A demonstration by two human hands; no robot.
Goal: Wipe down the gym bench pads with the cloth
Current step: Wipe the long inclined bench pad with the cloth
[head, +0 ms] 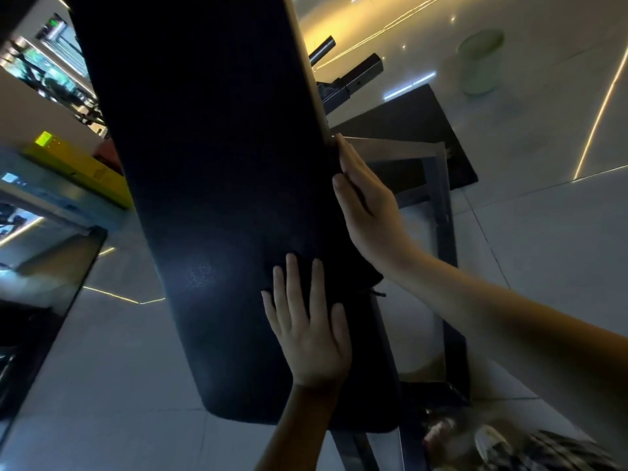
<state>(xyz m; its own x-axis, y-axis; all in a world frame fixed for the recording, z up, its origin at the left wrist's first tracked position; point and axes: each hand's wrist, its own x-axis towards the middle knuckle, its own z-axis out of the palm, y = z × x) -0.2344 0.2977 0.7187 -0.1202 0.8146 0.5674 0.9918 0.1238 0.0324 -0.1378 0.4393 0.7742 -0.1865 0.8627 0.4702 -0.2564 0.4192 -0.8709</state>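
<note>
The pad's [210, 164] upper and left face lies bare, open to a sweep; at the pad's lower right the left hand [306, 338] lies flat on the cloth [355, 268], and the right hand [368, 205] presses the pad's right edge just above it, so that corner is taken; right of the pad the frame's [438, 185] bars stand close, with narrow gaps; tubes [360, 71] jut out near the pad's far right edge; left of the pad is open floor [112, 368]; a bucket [481, 62] stands well right of the pad.
</note>
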